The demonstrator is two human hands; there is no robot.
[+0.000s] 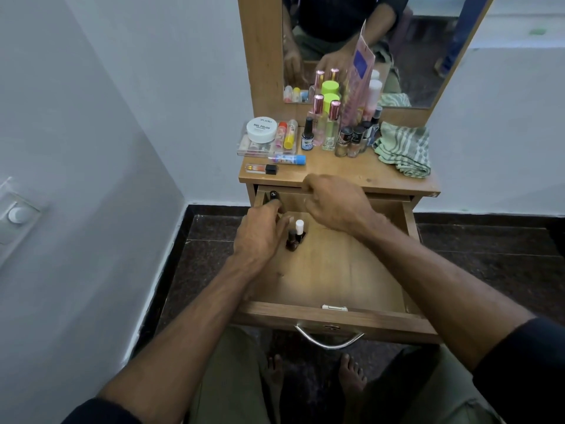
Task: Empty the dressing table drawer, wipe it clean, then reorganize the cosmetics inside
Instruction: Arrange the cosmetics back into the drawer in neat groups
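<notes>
The wooden drawer (336, 270) is pulled out wide, its floor mostly bare. At its back left corner my left hand (260, 237) closes its fingertips on a small black-capped bottle (273, 195). Just right of that hand stand two nail polish bottles, one dark brown (292, 240) and one white-capped (299, 226). My right hand (334, 203) hovers over the drawer's back, fingers curled near the tabletop edge; nothing shows in it. On the tabletop (351, 169) stand perfume bottles (331, 127), nail polishes (351, 140), a white nail polish remover tub (262, 129) and lip balm tubes (287, 159).
A folded green striped cloth (403, 148) lies on the tabletop's right side. A pink packet (357, 84) leans against the mirror (412, 56). The drawer's metal handle (330, 339) hangs above my knees and bare feet. White walls flank the table; dark tiled floor lies below.
</notes>
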